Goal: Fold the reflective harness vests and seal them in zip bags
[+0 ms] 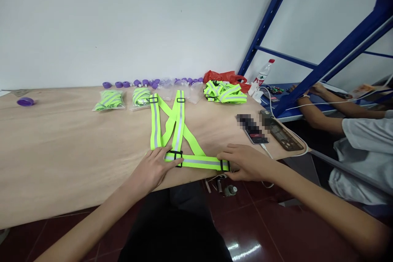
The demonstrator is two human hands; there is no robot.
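Note:
A neon-yellow reflective vest (pixel 179 127) made of elastic straps with grey stripes and black buckles lies spread on the wooden table. Its waist belt runs along the near table edge. My left hand (pixel 155 168) is on the belt's left part, thumb lying across it beside a black buckle, fingers on the strap behind. At the belt's right end, by another black buckle, my right hand (pixel 242 161) grips the band between thumb and fingers. The two shoulder straps stretch away from me, and crossed straps lie between them.
Bagged vests (pixel 109 100) and a loose vest pile (pixel 225 92) sit toward the wall, with purple pieces (pixel 123 84) and a red bag (pixel 225 77). A phone (pixel 252 129) with a cable lies right. Beyond the blue frame (pixel 267 20), another person's arms (pixel 322 110) rest at a surface.

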